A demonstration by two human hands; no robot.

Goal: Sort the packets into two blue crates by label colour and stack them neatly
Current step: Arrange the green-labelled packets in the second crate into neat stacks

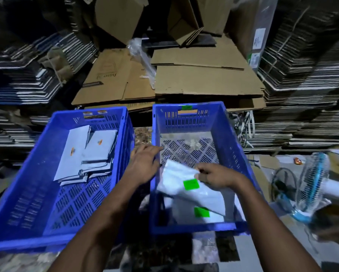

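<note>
Seen from above, two bare forearms reach forward over two blue crates standing side by side on the floor. The right hand (216, 176) pinches the edge of a white packet (182, 183) bearing a green label (191, 184), holding it tilted over the near end of the right crate (233, 146). Beneath it lies another white packet with a green label (201, 212). The left hand (145, 163) hovers palm down above the wall between the crates, its fingers loosely spread and holding nothing. The left crate (27, 193) holds an overlapping stack of white packets with orange labels (90, 154) at its far end. Flattened cardboard boxes (194, 75) are piled behind, and a small fan (312, 183) lies to the right.
</note>
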